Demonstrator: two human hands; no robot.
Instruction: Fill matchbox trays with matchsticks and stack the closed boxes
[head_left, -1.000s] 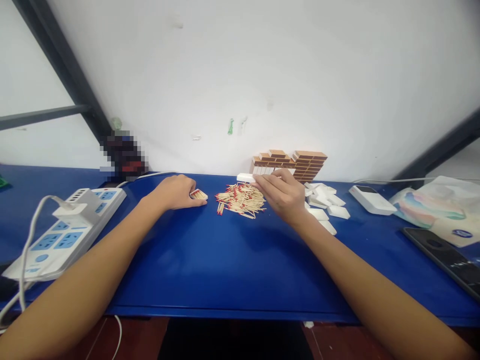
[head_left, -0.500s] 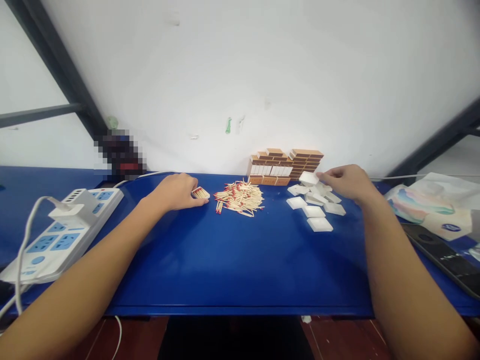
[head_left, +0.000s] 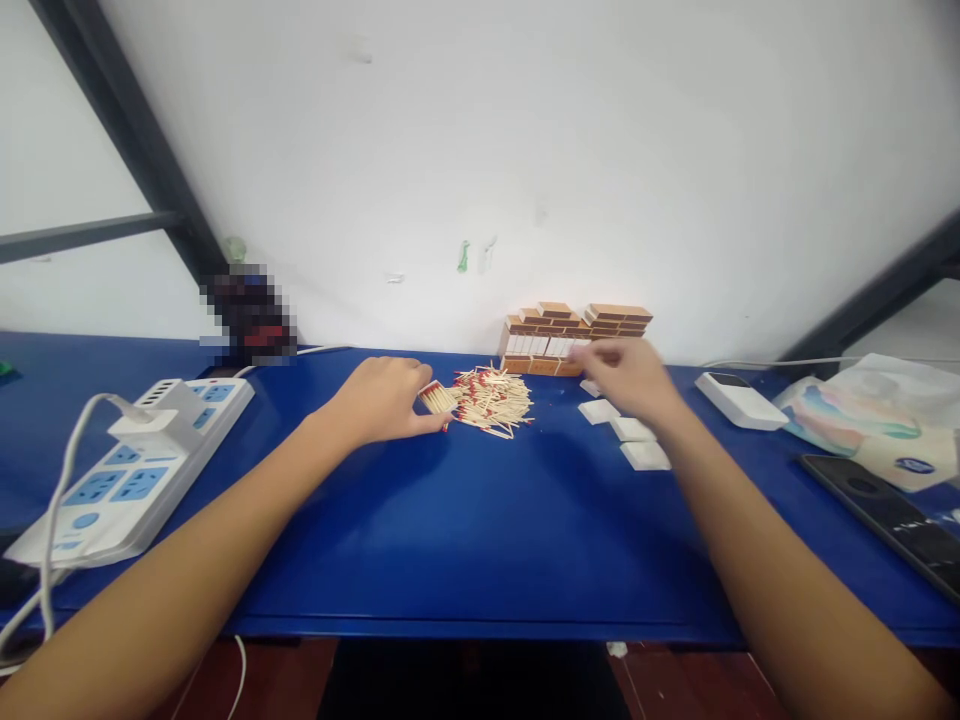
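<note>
My left hand is closed around a small matchbox tray filled with red-tipped matches, at the left edge of a loose match pile. My right hand is pinched and slightly blurred in front of the stacked matchboxes. Whatever lies between its fingertips blends with the white part of the stack, so I cannot make it out. Beneath and beside that hand lie several empty white matchbox trays, partly hidden by it.
At left lies a white power strip with a plugged-in charger and cable. To the right are a white device, a tissue pack and a black phone. The blue table meets a white wall behind.
My left hand has moved right with the filled tray, up against the match pile. My right hand has swung left from the white trays towards the stack. The white device has come into sight.
</note>
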